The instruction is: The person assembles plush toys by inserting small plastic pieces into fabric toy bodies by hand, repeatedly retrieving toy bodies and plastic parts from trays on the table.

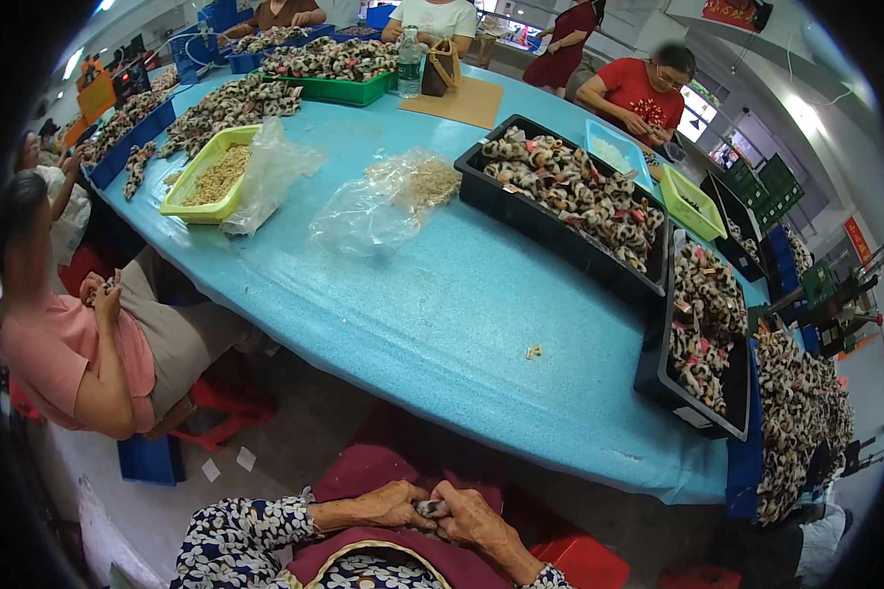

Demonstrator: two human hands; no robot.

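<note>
Low over my lap, below the table's near edge, my left hand [395,504] and my right hand [476,518] meet with fingers closed. Between them shows a small grey-and-white furry piece [429,508], mostly covered by the fingers. It resembles the fuzzy pieces in the trays, though its exact kind cannot be made out. Both hands grip it, above a maroon apron [363,469]. Nearest on the tabletop lies a little cluster of tan bits [533,351].
A blue-covered table [442,324] curves ahead. Black trays [560,231] of furry pieces line its right side. A plastic bag [373,211] and a yellow-green basket [177,208] of tan bits lie farther off. A co-worker in pink [79,363] sits left; others work across the table.
</note>
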